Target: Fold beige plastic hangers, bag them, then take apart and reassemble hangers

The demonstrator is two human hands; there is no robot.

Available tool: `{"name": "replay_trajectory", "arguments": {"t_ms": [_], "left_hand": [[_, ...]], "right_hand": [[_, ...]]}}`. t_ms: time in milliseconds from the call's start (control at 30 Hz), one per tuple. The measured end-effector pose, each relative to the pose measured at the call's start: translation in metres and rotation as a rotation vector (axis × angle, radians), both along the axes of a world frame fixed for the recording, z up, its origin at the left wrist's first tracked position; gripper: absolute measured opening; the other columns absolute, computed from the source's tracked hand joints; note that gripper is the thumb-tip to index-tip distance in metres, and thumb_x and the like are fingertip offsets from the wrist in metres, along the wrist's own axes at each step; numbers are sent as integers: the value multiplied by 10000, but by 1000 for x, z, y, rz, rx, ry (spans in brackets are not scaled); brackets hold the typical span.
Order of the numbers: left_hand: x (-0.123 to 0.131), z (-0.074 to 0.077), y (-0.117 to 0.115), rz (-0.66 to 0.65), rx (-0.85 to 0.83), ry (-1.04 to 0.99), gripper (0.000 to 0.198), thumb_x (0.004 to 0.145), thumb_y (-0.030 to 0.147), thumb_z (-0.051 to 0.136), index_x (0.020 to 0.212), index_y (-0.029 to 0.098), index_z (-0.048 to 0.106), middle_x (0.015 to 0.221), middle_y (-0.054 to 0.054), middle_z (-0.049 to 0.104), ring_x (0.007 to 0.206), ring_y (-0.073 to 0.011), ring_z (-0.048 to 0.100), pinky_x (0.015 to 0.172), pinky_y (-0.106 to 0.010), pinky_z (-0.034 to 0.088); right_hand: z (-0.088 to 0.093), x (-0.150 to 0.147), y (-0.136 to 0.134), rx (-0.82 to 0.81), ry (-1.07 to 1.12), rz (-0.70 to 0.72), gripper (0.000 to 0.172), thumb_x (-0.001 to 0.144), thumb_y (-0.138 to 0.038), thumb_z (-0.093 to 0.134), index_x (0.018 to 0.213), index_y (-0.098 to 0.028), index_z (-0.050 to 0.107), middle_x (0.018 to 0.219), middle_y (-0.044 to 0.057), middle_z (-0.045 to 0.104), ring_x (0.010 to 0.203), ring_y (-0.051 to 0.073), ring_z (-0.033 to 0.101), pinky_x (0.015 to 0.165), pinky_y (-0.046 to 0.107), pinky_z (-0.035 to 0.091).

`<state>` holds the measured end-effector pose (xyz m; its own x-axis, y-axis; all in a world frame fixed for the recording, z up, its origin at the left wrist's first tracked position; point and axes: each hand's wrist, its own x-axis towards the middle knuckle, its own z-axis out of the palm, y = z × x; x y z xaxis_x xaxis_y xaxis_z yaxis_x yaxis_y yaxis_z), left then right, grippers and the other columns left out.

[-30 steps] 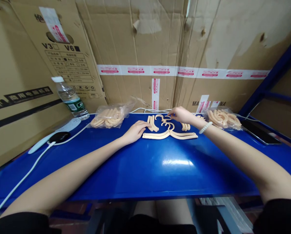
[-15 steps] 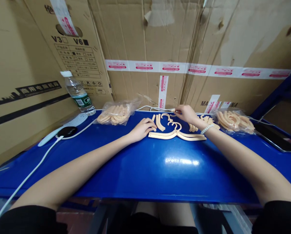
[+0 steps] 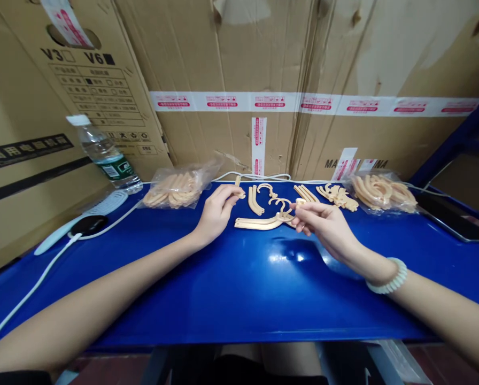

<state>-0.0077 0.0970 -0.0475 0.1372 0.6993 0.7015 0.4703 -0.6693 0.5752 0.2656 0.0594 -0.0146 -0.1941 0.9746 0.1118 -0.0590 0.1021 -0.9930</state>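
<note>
My left hand (image 3: 216, 214) pinches a beige plastic hanger arm (image 3: 237, 182), raised slightly at the back of the blue table. My right hand (image 3: 323, 222) is closed on a small beige piece, seemingly a hanger hook (image 3: 300, 201), mostly covered by the fingers. Between the hands lie joined hangers (image 3: 259, 222) with their hooks upward; the right hand hides their right side. Loose curved hanger arms (image 3: 254, 200) and a loose hook (image 3: 267, 188) rest behind them. More straight-looking arms (image 3: 306, 193) and a pile of hooks (image 3: 338, 196) lie behind my right hand.
Clear bags of hanger parts stand left (image 3: 173, 188) and right (image 3: 384, 193). A water bottle (image 3: 107, 160), hairbrush (image 3: 103, 206), black round device (image 3: 87, 225) and white cable are at left. A phone (image 3: 454, 216) lies far right. Cardboard (image 3: 223, 139) walls the back edge.
My right hand has come forward from the back of the table with a small piece. My left hand has lifted a hanger arm off the table. The view has shifted slightly.
</note>
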Motion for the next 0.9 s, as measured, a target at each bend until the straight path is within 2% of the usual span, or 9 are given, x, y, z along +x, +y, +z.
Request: {"name": "replay_trajectory", "arguments": {"t_ms": [67, 167, 367, 500, 567, 633, 733, 833, 900], "left_hand": [[13, 10, -17, -58, -49, -114, 231, 1013, 257, 475, 1015, 194, 698, 1119, -86, 675, 1020, -209, 649, 831, -324, 569], [34, 14, -43, -108, -173, -225, 152, 953, 261, 601, 906, 190, 727, 1043, -74, 714, 1034, -209, 662, 912, -323, 555], [56, -7, -66, -255, -520, -367, 120, 808, 265, 760, 835, 186, 673, 922, -43, 687, 929, -203, 689, 771, -295, 610], [57, -13, -67, -291, -587, -481, 472, 724, 227, 819, 1139, 240, 594, 1058, -41, 618, 920, -190, 678, 673, -261, 617], [57, -13, -65, -318, -603, -522, 702, 713, 210, 819, 1328, 288, 491, 1121, -47, 587, 888, -173, 674, 679, -270, 623], [56, -12, -63, -332, -612, -549, 791, 711, 200, 813, 1396, 291, 429, 1127, -53, 593, 890, -170, 673, 739, -292, 625], [54, -11, -61, -329, -653, -531, 615, 717, 215, 804, 1276, 224, 546, 1071, -59, 627, 919, -189, 674, 804, -319, 611], [52, -10, -62, -314, -692, -481, 267, 737, 234, 790, 952, 180, 641, 966, -42, 632, 858, -181, 672, 790, -321, 601], [52, -9, -63, -323, -659, -461, 182, 755, 232, 776, 809, 182, 609, 878, -18, 613, 805, -164, 657, 777, -319, 592]], "right_hand": [[-2, -2, -5, -43, 23, 51, 319, 726, -384, 848, 950, -167, 780, 830, 92, 763, 633, 145, 666, 478, 203, 432], [-4, -2, -10, -109, 86, 117, 275, 739, -313, 800, 975, -173, 784, 902, 103, 773, 691, 179, 709, 484, 213, 455], [-11, -5, -16, -148, 82, 139, 284, 770, -369, 802, 965, -165, 768, 836, 87, 757, 698, 195, 719, 518, 246, 511], [-16, -7, -16, -120, 41, 166, 313, 730, -348, 864, 934, -193, 685, 840, 32, 738, 673, 159, 708, 520, 223, 514], [-18, -8, -16, -113, 41, 164, 349, 720, -330, 873, 847, -210, 570, 804, -1, 720, 672, 153, 708, 526, 216, 510], [-19, -8, -15, -114, 47, 149, 454, 722, -322, 871, 802, -230, 434, 791, -18, 719, 684, 156, 713, 544, 219, 511], [-20, -8, -15, -126, 34, 125, 513, 720, -308, 867, 841, -250, 373, 801, -22, 728, 703, 163, 715, 584, 239, 520], [-21, -8, -14, -117, 24, 109, 511, 712, -288, 870, 1036, -261, 476, 823, -20, 735, 731, 165, 704, 656, 274, 545], [-23, -7, -13, -98, 8, 131, 488, 720, -295, 865, 1104, -246, 567, 818, -12, 729, 728, 156, 686, 699, 289, 555]]}}
